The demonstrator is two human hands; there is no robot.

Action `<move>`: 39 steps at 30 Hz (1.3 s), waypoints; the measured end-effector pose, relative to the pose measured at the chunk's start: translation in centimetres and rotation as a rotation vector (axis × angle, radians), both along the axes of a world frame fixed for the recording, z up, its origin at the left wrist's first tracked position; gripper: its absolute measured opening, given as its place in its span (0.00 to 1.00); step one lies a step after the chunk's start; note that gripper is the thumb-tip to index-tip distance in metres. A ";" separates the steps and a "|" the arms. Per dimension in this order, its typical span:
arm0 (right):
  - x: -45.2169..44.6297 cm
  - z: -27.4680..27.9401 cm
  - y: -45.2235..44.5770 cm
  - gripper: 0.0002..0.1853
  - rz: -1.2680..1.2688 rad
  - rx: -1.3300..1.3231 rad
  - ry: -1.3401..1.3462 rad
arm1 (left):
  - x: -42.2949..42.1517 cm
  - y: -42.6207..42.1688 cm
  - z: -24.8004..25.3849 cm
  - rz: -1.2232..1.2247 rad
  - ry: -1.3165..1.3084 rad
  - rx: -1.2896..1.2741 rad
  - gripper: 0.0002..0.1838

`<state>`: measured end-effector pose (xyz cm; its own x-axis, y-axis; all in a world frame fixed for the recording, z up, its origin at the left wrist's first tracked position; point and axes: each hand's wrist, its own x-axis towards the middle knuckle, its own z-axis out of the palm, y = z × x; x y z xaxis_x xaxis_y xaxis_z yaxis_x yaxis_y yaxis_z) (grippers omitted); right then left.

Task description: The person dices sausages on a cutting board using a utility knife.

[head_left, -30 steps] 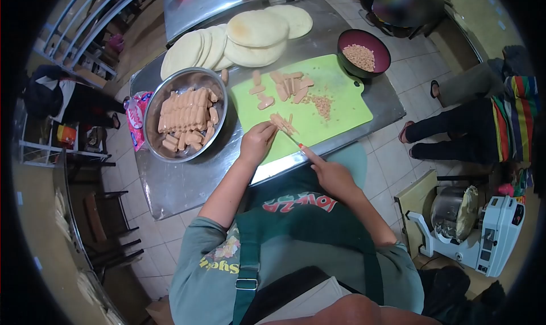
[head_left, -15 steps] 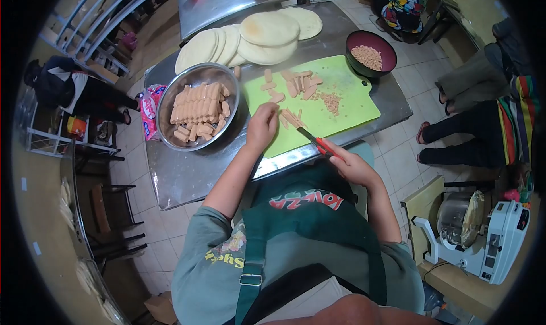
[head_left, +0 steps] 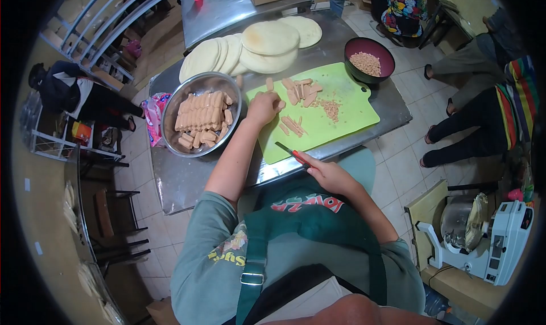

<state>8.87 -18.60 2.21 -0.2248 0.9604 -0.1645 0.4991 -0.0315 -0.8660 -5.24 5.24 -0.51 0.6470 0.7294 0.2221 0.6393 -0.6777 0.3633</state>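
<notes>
My right hand [head_left: 333,177] is closed round the red and black handle of a knife [head_left: 288,150], its dark blade pointing left over the near edge of the green cutting board [head_left: 350,123]. At the board's left side, my left hand [head_left: 264,109] has its fingers closed on a sausage piece [head_left: 281,105], partly hidden by them. Thin sausage strips [head_left: 292,126] lie between the hands. Farther back are sausage halves [head_left: 301,92] and a small heap of diced sausage [head_left: 330,110]. Left of the board, a steel bowl [head_left: 169,133] holds many whole sausages [head_left: 200,112].
Pale flat dough rounds [head_left: 270,38] lie along the table's back. A dark bowl [head_left: 384,53] of diced sausage stands at the board's far right corner. A pink bag [head_left: 154,117] sits behind the steel bowl. People stand beyond; a mixer [head_left: 500,242] is at right.
The knife has drawn back from the strips toward me, leaving them on the board. My left hand has moved slightly away from me, to the sausage pieces behind the strips.
</notes>
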 end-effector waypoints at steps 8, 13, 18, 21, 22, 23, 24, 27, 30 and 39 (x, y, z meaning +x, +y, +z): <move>-1.3 -1.4 0.7 0.28 -0.076 0.004 -0.057 | -1.7 -1.0 -0.2 0.220 -0.053 -0.369 0.15; -0.9 -2.4 1.8 0.27 -0.165 0.051 -0.080 | -4.2 -3.7 -0.3 0.336 -0.290 -0.563 0.24; -0.4 -1.8 2.8 0.25 -0.262 -0.039 -0.113 | -4.4 -7.9 -0.6 0.258 -0.195 -0.462 0.21; -0.6 -1.3 2.9 0.25 -0.263 -0.065 -0.150 | -4.6 -8.6 -0.3 0.298 -0.279 -0.546 0.20; -0.8 -1.4 2.9 0.25 -0.259 -0.069 -0.151 | -5.1 -8.5 -0.2 0.281 -0.271 -0.526 0.19; -0.9 -1.6 2.8 0.26 -0.254 -0.043 -0.188 | -5.5 -8.5 0.0 0.283 -0.273 -0.529 0.19; -1.1 -1.6 2.8 0.27 -0.248 -0.015 -0.224 | -5.8 -8.5 0.8 0.180 -0.259 -0.469 0.18; -1.8 -0.7 2.5 0.27 -0.228 -0.015 -0.275 | -6.3 -8.0 0.5 -0.077 -0.263 -0.156 0.15; -2.5 -0.7 2.4 0.28 -0.201 0.014 -0.334 | -6.4 -7.7 -0.7 -0.233 -0.272 0.079 0.12; -2.8 -0.1 3.6 0.29 -0.146 0.001 -0.459 | -5.4 -8.2 -2.6 -0.170 -0.292 0.135 0.10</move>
<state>6.10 -14.99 2.10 0.0077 0.9768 -0.2140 0.8204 -0.1285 -0.5572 -10.62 -2.91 -3.15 0.6517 0.5686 0.5020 0.3961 -0.8196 0.4140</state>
